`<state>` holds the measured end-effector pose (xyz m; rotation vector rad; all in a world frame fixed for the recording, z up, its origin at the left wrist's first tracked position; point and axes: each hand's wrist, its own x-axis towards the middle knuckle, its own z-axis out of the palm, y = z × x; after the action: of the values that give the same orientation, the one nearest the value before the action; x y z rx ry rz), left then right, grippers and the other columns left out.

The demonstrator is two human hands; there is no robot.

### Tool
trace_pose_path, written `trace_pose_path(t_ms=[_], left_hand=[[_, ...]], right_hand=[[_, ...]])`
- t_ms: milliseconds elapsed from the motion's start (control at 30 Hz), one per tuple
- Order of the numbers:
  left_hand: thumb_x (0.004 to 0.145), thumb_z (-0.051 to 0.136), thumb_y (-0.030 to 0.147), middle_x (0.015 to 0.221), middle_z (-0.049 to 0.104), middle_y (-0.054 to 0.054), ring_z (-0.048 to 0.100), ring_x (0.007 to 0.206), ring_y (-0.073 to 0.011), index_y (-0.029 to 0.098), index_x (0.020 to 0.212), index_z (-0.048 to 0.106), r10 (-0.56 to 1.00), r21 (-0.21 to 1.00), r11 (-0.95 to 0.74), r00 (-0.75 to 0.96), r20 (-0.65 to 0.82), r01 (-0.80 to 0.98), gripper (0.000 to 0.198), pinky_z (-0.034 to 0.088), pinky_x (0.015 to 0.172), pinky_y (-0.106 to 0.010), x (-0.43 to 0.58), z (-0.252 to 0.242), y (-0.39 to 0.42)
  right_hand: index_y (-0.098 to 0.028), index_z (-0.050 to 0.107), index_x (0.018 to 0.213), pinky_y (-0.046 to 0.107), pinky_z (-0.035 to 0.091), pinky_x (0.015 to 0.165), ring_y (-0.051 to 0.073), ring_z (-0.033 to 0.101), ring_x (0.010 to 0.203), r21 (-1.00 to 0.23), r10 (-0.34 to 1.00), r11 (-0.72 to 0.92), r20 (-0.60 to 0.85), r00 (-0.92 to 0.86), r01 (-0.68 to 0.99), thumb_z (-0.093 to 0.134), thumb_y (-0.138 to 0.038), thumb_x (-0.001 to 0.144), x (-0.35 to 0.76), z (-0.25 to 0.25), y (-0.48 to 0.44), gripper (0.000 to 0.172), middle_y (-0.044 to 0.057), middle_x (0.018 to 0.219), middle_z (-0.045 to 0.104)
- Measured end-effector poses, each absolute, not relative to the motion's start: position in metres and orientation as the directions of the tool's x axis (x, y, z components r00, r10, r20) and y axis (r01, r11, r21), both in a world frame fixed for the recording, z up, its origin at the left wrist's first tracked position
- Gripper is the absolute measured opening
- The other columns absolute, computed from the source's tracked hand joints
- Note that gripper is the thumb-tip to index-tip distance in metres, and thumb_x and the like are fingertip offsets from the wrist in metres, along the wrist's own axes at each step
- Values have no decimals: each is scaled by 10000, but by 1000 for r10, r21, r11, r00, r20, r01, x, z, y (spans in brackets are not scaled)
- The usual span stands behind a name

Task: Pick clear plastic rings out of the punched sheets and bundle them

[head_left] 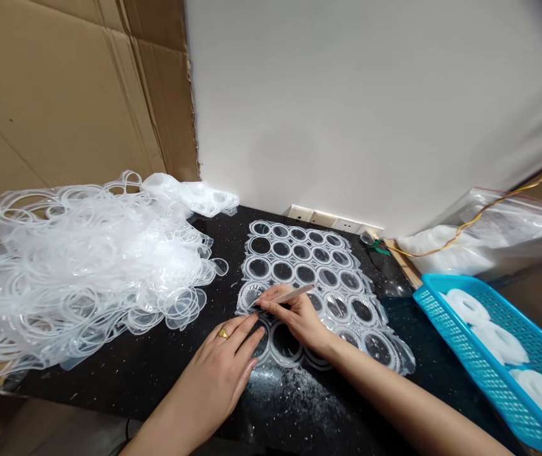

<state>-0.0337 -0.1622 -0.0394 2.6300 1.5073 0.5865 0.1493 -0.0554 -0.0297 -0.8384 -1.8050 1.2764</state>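
Observation:
A translucent sheet of moulded rings, set out in rows, lies flat on the black speckled tabletop. My right hand pinches a slim, pale, stick-like tool, whose tip points down at a ring on the sheet's left edge. Its exact kind cannot be made out. Fingers stretched out and holding nothing, my left hand rests at the sheet's near left corner, its fingertips close to the right hand. A gold-coloured ring shows on one finger. White crumbs are scattered in front of the sheet.
A large heap of translucent ring sheets covers the left side. At right stands a blue plastic basket holding stacks of white rings. Behind are wall sockets, a yellow-red wire and clear plastic bags. Cardboard stands at left.

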Motion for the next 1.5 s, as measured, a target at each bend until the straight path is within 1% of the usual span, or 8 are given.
trace_pose_path(t_ms=[100, 300, 500, 767, 1033, 1200, 1400, 1500], left_hand=[[955, 479, 210, 1417, 509, -76, 465, 1288, -257, 203, 1351, 507, 841, 234, -523, 451, 301, 820, 397, 441, 1048, -450, -32, -37, -161], [940, 477, 177, 1355, 558, -108, 500, 1253, -265, 162, 1281, 556, 833, 223, -530, 453, 319, 818, 350, 457, 1030, -457, -29, -34, -161], [933, 486, 173, 1352, 562, -118, 511, 1242, -274, 152, 1284, 557, 829, 212, -531, 452, 329, 820, 359, 468, 1018, -464, -31, -35, -162], [943, 480, 173, 1372, 554, -103, 517, 1240, -271, 174, 1315, 536, 818, 212, -541, 451, 357, 814, 377, 469, 1014, -469, -31, -38, -162], [935, 476, 150, 1394, 536, -87, 500, 1255, -261, 185, 1316, 531, 819, 236, -551, 464, 337, 800, 387, 467, 1017, -467, -32, -34, -162], [937, 474, 157, 1403, 529, -83, 496, 1258, -260, 192, 1321, 529, 823, 250, -546, 456, 339, 800, 389, 475, 1008, -457, -32, -34, -161], [948, 459, 167, 1427, 504, -84, 476, 1278, -262, 193, 1344, 512, 825, 245, -544, 459, 328, 802, 400, 463, 1024, -465, -34, -38, -162], [944, 470, 166, 1418, 511, -83, 481, 1273, -259, 197, 1337, 519, 824, 260, -545, 453, 340, 797, 397, 466, 1023, -460, -34, -39, -162]], right_hand=[[-195, 736, 882, 344, 492, 828, 185, 620, 878, -865, 774, 469, 305, -555, 178, 609, -355, 915, 153, -28, -54, 207, 69, 924, 693], [-187, 700, 1083, 363, 484, 810, 202, 577, 909, -472, 446, 850, 411, -795, 233, 514, -294, 971, 160, -19, -48, 243, 101, 1048, 694], [-166, 680, 1108, 356, 496, 793, 203, 576, 889, -354, 352, 913, 435, -829, 202, 466, -306, 988, 159, -18, -42, 283, 105, 1048, 699], [-158, 682, 1097, 370, 492, 763, 227, 579, 875, -226, 371, 928, 513, -774, 295, 479, -250, 974, 154, -15, -11, 255, 123, 1017, 701], [-211, 727, 995, 345, 499, 770, 210, 625, 844, -297, 535, 804, 739, -410, 515, 510, -268, 965, 154, 4, 49, 226, 88, 956, 718], [-202, 726, 987, 351, 515, 769, 214, 643, 847, -315, 527, 805, 769, -361, 503, 511, -273, 960, 153, 9, 42, 228, 92, 942, 722], [-182, 740, 907, 346, 537, 796, 210, 681, 866, -466, 584, 770, 790, -186, 435, 555, -323, 918, 171, 27, 70, 233, 84, 937, 743], [-142, 745, 868, 327, 542, 650, 204, 670, 710, -657, 724, 635, 689, -16, 406, 585, -385, 876, 176, 33, 90, 292, 87, 819, 742]])
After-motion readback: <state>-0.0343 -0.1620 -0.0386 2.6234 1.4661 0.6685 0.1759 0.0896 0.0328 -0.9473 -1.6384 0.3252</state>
